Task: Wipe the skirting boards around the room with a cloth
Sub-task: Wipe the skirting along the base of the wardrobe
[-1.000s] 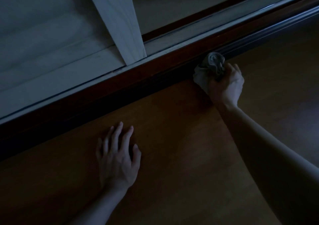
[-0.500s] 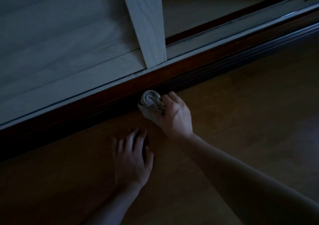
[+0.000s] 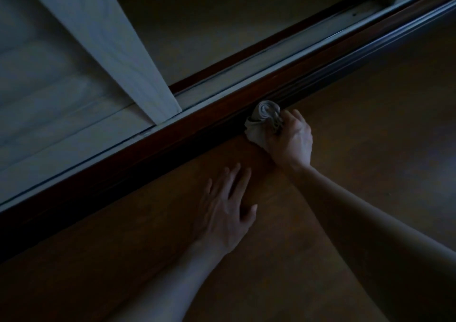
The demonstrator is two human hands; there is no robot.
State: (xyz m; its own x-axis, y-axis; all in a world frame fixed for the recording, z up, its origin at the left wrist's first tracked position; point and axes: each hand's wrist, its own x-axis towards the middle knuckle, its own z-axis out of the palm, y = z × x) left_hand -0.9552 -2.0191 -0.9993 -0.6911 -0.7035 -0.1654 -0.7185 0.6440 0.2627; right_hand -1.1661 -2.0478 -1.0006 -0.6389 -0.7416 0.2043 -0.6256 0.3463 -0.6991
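Mostly the scene sits in deep shadow, so fine detail is hard to read. The crumpled pale grey cloth (image 3: 262, 117) is bunched into a rounded wad and pressed against the face of the dark reddish-brown wooden skirting board (image 3: 197, 130), right where it meets the smooth brown wooden floor (image 3: 370, 129). The right hand (image 3: 291, 140) grips the wad; its fingers (image 3: 299, 117) curl round the cloth, their tips hidden behind the folds. The left hand (image 3: 225, 214) lies flat on the floor near the board, well apart from the cloth, fingers (image 3: 236, 176) straight, spread and slightly blurred, holding nothing. Both bare forearms are cut off by the lower edge. Above the board runs a pale grey grooved sill (image 3: 74, 146), on which a pale flat wooden upright (image 3: 111, 47) with faint grain stands. A dark mottled shape in the top right corner is too dim to identify.
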